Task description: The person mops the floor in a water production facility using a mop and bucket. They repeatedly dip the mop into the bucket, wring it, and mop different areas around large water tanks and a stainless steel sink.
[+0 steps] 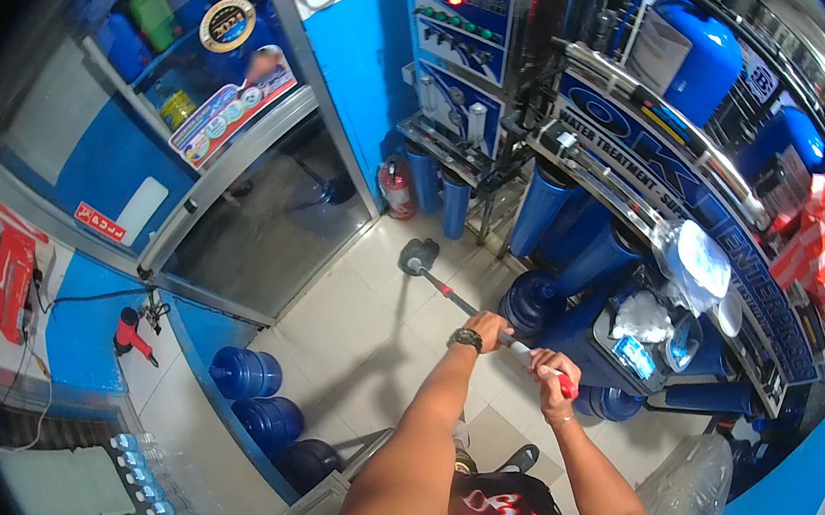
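Observation:
A mop runs forward and down from my hands, its dark grey mop head [420,256] resting on the pale tiled floor [364,300]. Partway up the grey mop handle [464,305], which has a red section, my left hand [489,329] is wrapped around the shaft. A dark wristwatch [466,339] circles that wrist. My right hand [556,379] grips the white upper part, near the red end cap [568,386]. The mop head lies between a closed glass door [268,212] and the blue filter housings [457,207].
Blue water jugs [246,371] line the left ledge, with another jug [532,301] right of the handle. A red fire extinguisher [397,187] stands beside the door. Water-treatment equipment [464,33] fills the right side, near a dark-lidded bin [638,354]. Small bottles [154,493] stand at lower left.

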Action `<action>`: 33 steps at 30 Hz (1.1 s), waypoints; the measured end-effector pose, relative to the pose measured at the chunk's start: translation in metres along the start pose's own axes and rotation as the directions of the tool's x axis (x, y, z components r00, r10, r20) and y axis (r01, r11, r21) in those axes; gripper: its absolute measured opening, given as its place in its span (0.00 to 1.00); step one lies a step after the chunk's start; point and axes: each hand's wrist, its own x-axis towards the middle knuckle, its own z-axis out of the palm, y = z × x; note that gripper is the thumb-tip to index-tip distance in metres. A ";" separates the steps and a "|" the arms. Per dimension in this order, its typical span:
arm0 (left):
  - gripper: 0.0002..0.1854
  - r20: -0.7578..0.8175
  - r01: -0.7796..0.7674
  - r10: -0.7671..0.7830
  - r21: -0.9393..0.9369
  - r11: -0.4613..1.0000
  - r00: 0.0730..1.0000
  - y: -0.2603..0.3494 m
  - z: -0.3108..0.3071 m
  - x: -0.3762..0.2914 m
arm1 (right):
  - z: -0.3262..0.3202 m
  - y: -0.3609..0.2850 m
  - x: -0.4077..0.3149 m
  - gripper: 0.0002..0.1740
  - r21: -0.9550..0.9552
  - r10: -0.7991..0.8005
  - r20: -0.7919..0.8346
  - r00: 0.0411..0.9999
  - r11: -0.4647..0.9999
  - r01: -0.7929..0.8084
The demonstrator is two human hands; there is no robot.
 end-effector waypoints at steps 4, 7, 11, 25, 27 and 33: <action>0.14 -0.148 0.117 -0.120 -0.029 0.993 0.982 -0.065 -0.031 -0.021 | 0.046 0.030 0.033 0.13 0.006 0.075 0.158 0.985 0.997 -0.077; 0.17 -0.233 0.239 -0.260 -0.113 0.964 0.937 -0.107 -0.046 -0.051 | 0.085 0.053 0.044 0.13 0.008 0.079 0.273 0.959 0.996 -0.084; 0.20 -0.224 0.347 -0.359 -0.095 0.933 0.906 -0.150 -0.068 -0.092 | 0.132 0.071 0.048 0.12 0.026 0.182 0.374 0.909 0.978 -0.207; 0.19 -0.274 0.594 -0.576 -0.019 0.804 0.770 -0.208 -0.023 -0.220 | 0.178 0.081 0.017 0.08 -0.144 0.348 0.643 0.682 0.930 -0.339; 0.19 -0.349 0.583 -0.577 -0.101 0.806 0.738 -0.199 -0.027 -0.204 | 0.173 0.079 0.033 0.07 -0.176 0.386 0.602 0.699 0.918 -0.356; 0.21 -0.509 0.406 -0.459 -0.219 0.887 0.728 -0.175 -0.046 -0.102 | 0.137 0.063 0.093 0.08 -0.170 0.386 0.397 0.832 0.922 -0.347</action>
